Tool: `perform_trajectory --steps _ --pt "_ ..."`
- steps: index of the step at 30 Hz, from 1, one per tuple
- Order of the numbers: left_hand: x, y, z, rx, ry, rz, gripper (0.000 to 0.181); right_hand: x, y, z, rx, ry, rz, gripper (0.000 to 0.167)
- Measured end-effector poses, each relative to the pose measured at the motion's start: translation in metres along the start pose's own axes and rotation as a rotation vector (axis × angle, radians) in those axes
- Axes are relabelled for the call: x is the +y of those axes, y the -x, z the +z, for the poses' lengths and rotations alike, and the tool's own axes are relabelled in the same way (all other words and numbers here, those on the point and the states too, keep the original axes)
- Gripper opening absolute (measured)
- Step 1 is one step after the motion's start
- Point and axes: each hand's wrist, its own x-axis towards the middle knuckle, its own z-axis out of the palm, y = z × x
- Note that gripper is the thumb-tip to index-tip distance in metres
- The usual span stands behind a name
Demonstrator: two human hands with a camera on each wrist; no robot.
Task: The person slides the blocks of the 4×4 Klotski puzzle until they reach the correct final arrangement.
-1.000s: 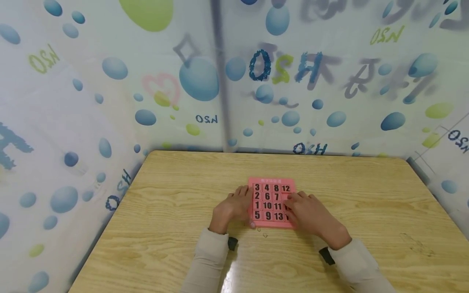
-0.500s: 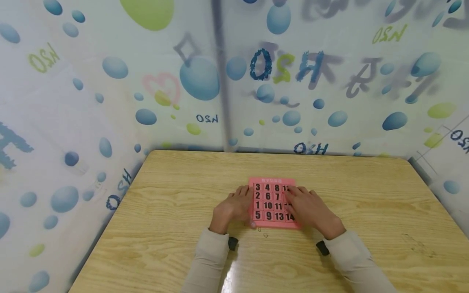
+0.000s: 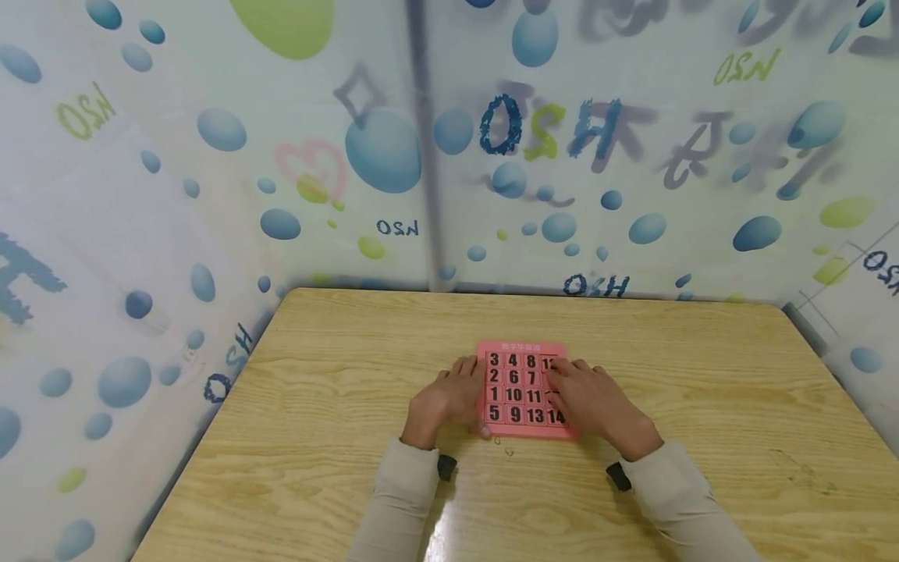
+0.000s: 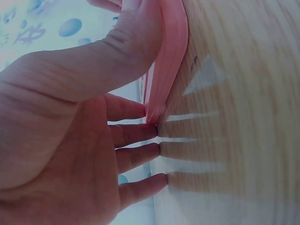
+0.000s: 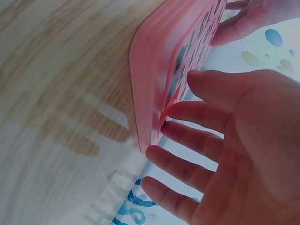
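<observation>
Pink number tray (image 3: 527, 431) is being supported by the wooden desk (image 3: 337, 375), with black-numbered tiles (image 3: 513, 396) being held inside, 3-4-8 up top, 5-9-13-14 along the bottom. Its left edge is being touched by the left hand (image 3: 455, 394), pretty spread out; some tiles on the right are being hidden by the right hand (image 3: 593, 398), loosely spread too.
</observation>
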Motion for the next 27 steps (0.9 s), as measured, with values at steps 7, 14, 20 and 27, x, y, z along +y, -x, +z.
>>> perform_trajectory --steps 7,14,20,27 --pt "0.0002 0.001 0.0004 0.005 -0.02 0.01 0.119 0.0005 -0.0025 0.0009 0.039 -0.013 0.012 0.035" --pt "-0.0002 0.0001 0.0014 0.003 -0.023 0.012 0.119 0.0014 -0.0062 0.0019 0.074 -0.01 0.016 0.035" --pt "0.0006 -0.0001 0.0011 -0.009 -0.027 0.006 0.118 0.0023 -0.0065 0.0 0.031 -0.012 0.021 0.036" --pt "0.0005 0.0009 -0.0006 -0.002 -0.029 0.01 0.118 0.0015 -0.0065 0.0009 0.016 -0.005 0.027 0.036"
